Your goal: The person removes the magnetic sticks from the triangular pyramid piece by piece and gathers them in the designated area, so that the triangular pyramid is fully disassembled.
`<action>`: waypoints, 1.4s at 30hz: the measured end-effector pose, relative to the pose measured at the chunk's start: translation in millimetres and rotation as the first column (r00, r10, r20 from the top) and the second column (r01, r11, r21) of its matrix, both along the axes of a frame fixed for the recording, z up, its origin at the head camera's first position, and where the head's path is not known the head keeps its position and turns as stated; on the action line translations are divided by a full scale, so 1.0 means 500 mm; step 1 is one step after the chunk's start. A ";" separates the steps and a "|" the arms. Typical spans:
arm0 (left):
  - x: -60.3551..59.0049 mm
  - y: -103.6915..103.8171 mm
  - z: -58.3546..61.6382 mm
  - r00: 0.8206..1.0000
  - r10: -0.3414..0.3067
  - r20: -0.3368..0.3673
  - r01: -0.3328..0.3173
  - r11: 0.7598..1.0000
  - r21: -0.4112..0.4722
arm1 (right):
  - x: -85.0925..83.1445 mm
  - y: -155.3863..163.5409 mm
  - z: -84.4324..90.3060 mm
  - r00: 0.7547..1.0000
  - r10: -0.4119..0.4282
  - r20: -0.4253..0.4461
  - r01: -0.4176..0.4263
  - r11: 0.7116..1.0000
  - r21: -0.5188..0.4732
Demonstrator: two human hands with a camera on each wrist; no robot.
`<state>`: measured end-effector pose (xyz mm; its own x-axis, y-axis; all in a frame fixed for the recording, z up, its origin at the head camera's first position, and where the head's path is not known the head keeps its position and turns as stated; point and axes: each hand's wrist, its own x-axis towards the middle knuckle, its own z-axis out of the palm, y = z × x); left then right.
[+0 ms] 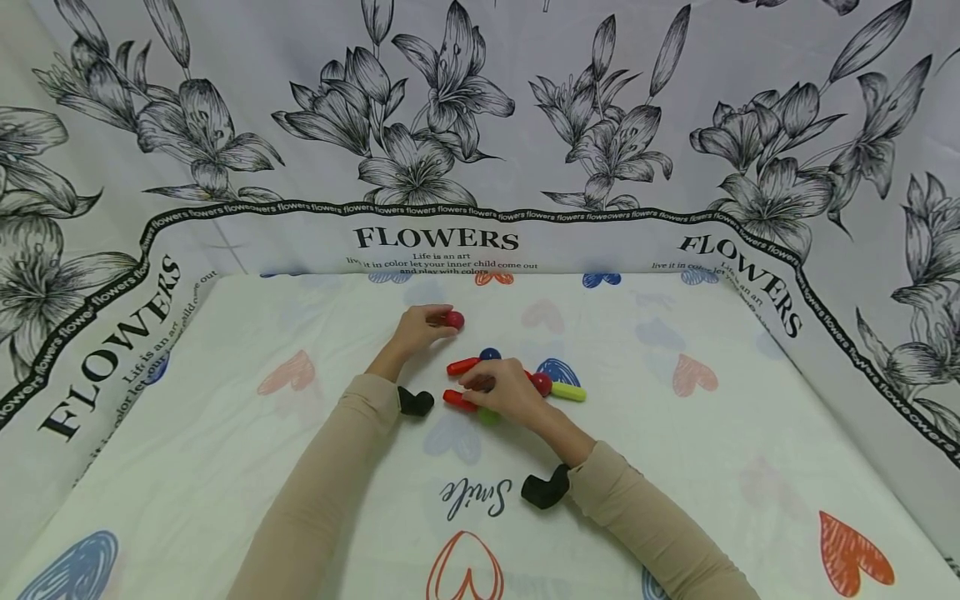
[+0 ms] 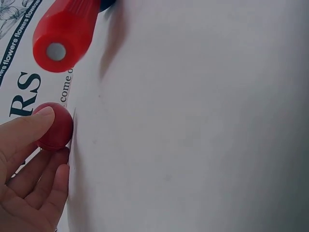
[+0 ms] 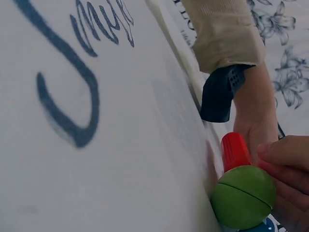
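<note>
left hand (image 1: 417, 330) fingers pinch red ball (image 1: 454, 320) | right hand (image 1: 508, 390) fingers grasp red rod (image 1: 459, 401), green ball (image 3: 244, 196) beside

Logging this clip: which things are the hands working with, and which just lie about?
In hand:
- left hand pinches the red ball
- right hand rests on the red stick and green ball

Lying about:
- second red stick
- blue ball
- yellow-green stick
- dark red ball
</note>
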<state>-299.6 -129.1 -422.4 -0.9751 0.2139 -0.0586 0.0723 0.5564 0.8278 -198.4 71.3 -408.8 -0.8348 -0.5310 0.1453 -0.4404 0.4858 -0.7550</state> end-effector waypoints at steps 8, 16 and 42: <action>0.015 -0.008 0.007 1.000 0.001 -0.009 0.000 1.000 0.024 | -0.015 0.021 0.001 0.997 -0.071 -0.017 0.070 0.996 -0.053; 0.042 -0.015 0.017 0.998 0.060 -0.008 -0.060 0.998 0.005 | -0.036 0.039 -0.002 0.985 -0.164 -0.050 0.155 0.978 -0.140; 0.131 0.020 0.032 0.998 -0.023 0.067 0.026 0.999 -0.046 | -0.113 0.056 -0.010 0.933 -0.263 0.245 0.246 0.964 0.099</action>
